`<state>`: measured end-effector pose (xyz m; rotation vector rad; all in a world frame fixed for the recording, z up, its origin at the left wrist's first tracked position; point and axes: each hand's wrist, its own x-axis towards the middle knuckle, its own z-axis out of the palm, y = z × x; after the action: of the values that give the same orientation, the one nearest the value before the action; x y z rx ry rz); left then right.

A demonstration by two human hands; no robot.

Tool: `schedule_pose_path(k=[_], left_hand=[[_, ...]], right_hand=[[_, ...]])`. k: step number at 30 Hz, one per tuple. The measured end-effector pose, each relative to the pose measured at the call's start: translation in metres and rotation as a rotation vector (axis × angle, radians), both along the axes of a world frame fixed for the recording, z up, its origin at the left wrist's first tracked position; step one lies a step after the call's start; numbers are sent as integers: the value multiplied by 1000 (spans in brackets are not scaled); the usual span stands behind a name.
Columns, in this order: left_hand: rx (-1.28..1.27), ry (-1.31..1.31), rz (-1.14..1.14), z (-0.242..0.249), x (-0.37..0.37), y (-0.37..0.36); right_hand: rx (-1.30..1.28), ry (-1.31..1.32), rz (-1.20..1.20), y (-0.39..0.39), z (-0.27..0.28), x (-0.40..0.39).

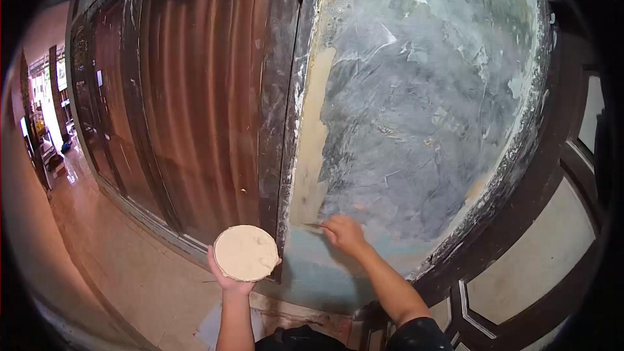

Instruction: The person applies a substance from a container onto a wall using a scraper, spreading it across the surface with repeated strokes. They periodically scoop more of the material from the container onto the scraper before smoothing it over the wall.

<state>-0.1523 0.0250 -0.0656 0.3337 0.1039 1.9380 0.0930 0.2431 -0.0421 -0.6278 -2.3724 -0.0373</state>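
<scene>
My left hand (227,278) holds up a round container (244,253) filled with a cream-coloured paste, its fingers wrapped round the side and underneath. My right hand (344,234) is closed on a thin flat tool (312,225), whose blade lies against or very near the wall, at the lower end of a beige strip of filler (311,156). That strip runs down the wall's left edge beside a dark wooden frame. The wall (416,110) is grey-green and patchy, with scraped white spots.
Glass panels with a reddish-brown curtain (201,104) stand left of the wall. A dark door with pale panels (533,253) is at the right. The tiled floor (143,273) runs toward a bright opening at the far left. A pale sheet (211,326) lies near my left forearm.
</scene>
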Motion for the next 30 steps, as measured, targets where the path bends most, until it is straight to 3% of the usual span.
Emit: schedule_pose_path(k=[2, 5, 7, 9, 12, 17, 30], left_hand=[[13, 17, -9, 1, 3, 2], [29, -25, -40, 3, 9, 3], [56, -60, -71, 4, 15, 7], [41, -51, -70, 7, 23, 11], [0, -28, -62, 17, 40, 18], [-6, 46, -111, 16, 58, 36], [64, 134, -261, 34, 99, 37]], right_hand=[[-66, -76, -43, 8, -24, 0], [44, -61, -248, 22, 7, 5], [179, 387, -113, 14, 70, 10], [111, 556, -173, 7, 114, 23], [-24, 726, -46, -34, 158, 35], [-117, 512, 181, -75, 120, 51], [-200, 333, 97, -117, 77, 102]])
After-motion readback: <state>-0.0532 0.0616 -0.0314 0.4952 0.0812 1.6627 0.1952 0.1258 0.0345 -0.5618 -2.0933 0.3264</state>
